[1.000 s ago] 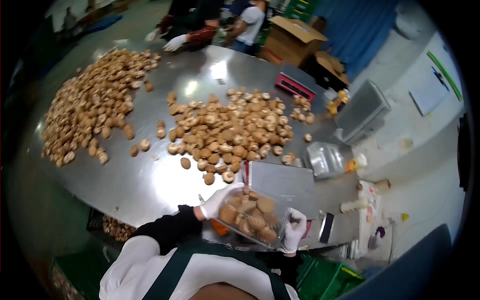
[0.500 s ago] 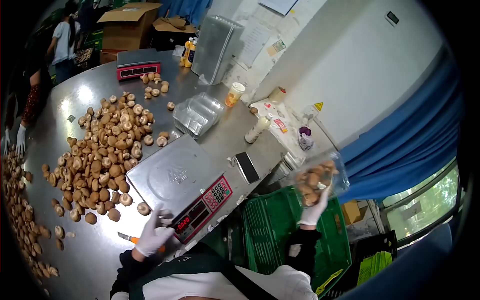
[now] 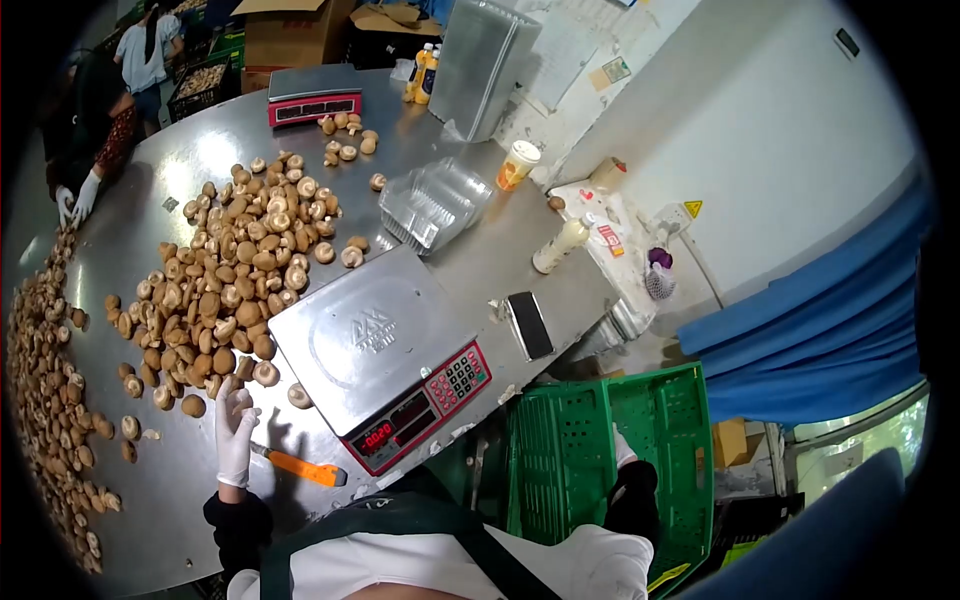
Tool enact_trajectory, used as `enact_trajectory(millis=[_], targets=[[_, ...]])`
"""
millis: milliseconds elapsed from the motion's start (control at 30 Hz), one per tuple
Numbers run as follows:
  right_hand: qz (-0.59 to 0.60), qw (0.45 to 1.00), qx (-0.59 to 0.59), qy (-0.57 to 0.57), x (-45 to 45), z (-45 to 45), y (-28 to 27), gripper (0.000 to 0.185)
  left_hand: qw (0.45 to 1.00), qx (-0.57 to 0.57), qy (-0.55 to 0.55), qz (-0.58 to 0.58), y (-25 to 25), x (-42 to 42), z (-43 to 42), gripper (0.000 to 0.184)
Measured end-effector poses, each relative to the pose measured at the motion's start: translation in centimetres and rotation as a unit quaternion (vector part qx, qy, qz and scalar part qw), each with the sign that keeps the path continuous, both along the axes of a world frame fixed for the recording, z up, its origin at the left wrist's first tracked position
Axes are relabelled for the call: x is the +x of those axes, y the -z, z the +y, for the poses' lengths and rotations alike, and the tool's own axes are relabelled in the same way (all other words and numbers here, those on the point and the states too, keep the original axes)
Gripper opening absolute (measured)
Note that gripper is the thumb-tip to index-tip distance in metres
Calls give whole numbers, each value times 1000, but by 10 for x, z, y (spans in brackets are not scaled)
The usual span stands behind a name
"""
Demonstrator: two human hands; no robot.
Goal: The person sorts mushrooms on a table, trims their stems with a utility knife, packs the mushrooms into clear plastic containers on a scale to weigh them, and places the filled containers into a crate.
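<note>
My left hand (image 3: 236, 437), in a white glove, is over the metal table just below the mushroom pile (image 3: 235, 265). Its fingers are apart and slightly bent, with nothing seen in them. Beside it lies an orange utility knife (image 3: 305, 467). To its right stands a scale (image 3: 375, 330) with a bare plate and a red lit display. My right hand (image 3: 624, 450) reaches down into the green crate (image 3: 560, 460); the crate wall hides its fingers and whatever they may hold. No mushroom pack shows there.
Clear plastic trays (image 3: 435, 205) sit behind the scale, near a paper cup (image 3: 518, 165), a bottle (image 3: 562, 245) and a phone (image 3: 530, 325). A second scale (image 3: 315, 95) stands farther back. At the left, another person's gloved hands (image 3: 78, 198) are by more mushrooms (image 3: 50, 390).
My right hand has gone from holding a clear pack of mushrooms above the crate to inside it; the pack is out of sight. My left hand moved left, away from the scale.
</note>
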State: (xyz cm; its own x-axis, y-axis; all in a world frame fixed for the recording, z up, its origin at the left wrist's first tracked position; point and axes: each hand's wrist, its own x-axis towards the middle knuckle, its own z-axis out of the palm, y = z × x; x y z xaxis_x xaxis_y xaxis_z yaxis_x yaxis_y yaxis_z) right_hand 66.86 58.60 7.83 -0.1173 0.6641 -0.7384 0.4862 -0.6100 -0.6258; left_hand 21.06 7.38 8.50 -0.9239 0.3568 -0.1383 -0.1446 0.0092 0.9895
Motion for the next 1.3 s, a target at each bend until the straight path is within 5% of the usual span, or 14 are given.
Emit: enact_trajectory(millis=[100,200,233,300,367,467,600,733,933,1000,1133,1300], targets=[[-153,983,6,-97,15,19,19,64,1000,-4,-16,-13,4,4,-1,58],[-407,885,145,-175,3,43,19,63,999,-28,-26,-7,-2,8,-8,58],[-424,863,239,-136,-32,12,-38,60,999,-16,-35,-7,3,8,-15,57],[-367,706,606,12,-38,23,-44,42,998,4,-57,-11,16,10,-27,56],[-241,624,743,-18,-96,12,-85,29,997,8,-74,-14,17,12,-39,55],[6,662,733,-155,-213,-9,-110,23,996,-8,-93,0,20,17,-52,56],[175,639,656,-361,-368,-46,-98,13,988,-75,-123,58,16,29,-60,57],[170,646,596,-445,-491,-35,-46,23,979,-116,-167,14,7,46,-78,59],[109,621,677,-378,-598,0,53,35,943,-181,-279,23,29,77,-119,60],[64,684,581,-436,-583,-26,16,32,931,-212,-298,-2,19,91,-123,60],[-33,702,566,-431,-590,-14,25,30,924,-199,-323,-52,4,108,-119,60],[10,758,506,-410,-576,8,15,30,932,-195,-305,-27,32,105,-116,59]])
